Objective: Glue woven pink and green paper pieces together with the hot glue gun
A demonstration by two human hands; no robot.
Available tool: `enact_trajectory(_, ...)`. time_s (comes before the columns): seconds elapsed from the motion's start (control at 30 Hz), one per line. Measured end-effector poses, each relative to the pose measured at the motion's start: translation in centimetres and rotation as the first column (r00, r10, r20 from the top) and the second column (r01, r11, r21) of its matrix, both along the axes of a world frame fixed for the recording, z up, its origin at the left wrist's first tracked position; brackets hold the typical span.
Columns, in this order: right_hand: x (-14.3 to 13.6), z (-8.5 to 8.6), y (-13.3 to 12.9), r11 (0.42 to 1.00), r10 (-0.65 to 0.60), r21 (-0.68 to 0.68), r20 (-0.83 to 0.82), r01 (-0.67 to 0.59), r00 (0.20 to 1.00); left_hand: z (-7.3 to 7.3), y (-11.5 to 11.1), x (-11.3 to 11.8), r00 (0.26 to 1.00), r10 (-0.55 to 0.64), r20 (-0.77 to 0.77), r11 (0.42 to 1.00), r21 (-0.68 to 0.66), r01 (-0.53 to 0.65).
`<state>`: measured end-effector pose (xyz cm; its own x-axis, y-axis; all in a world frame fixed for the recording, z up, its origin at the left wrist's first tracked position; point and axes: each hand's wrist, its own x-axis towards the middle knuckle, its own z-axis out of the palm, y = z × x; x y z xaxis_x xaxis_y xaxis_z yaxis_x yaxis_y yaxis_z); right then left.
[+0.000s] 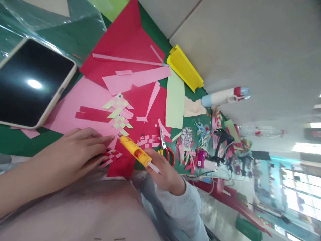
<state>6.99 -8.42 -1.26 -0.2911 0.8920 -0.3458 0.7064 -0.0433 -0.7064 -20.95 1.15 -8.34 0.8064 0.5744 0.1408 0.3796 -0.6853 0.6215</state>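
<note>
My left hand (85, 150) has its fingers closed on the edge of a red and pink woven paper fish (114, 154), partly hidden under the fingertips. In my right hand (167, 172) is a yellow glue gun (134, 149), a whitish stick poking out of its back end. Its front end points at the fish and my left fingertips. Just beyond lie woven green and pink paper fish (119, 122) with small dark eyes. Another pink and red woven fish (149, 140) lies beside the glue gun. Scissors (163, 142) with red and yellow handles rest beyond my right hand.
A phone (32, 83) lies at the left on the green table. Red paper (120, 40), pink paper (72, 103) and a pale green sheet (175, 100) are spread about. A folded yellow piece (185, 68), a bottle (223, 97) and paper scraps (188, 155) sit farther right.
</note>
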Motion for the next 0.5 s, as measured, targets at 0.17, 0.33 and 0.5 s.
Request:
enact_trajectory(0.17,-0.04,0.13,0.11,1.000,0.023,-0.016,0.020,-0.023,1.000,-0.18,-0.05,-0.10,1.000,0.014,0.000,1.000,0.001,-0.014)
enact_trajectory(0.33,0.05,0.10,0.32,0.999,0.023,-0.027,0.013,-0.023,1.000,-0.22,-0.02,-0.10,1.000,0.012,0.018,1.000,-0.001,-0.012)
enact_trajectory(0.5,0.01,0.23,0.48,0.998,0.034,-0.048,0.007,-0.033,0.999,-0.27,-0.12,-0.11,1.000,0.013,-0.014,1.000,-0.016,-0.013)
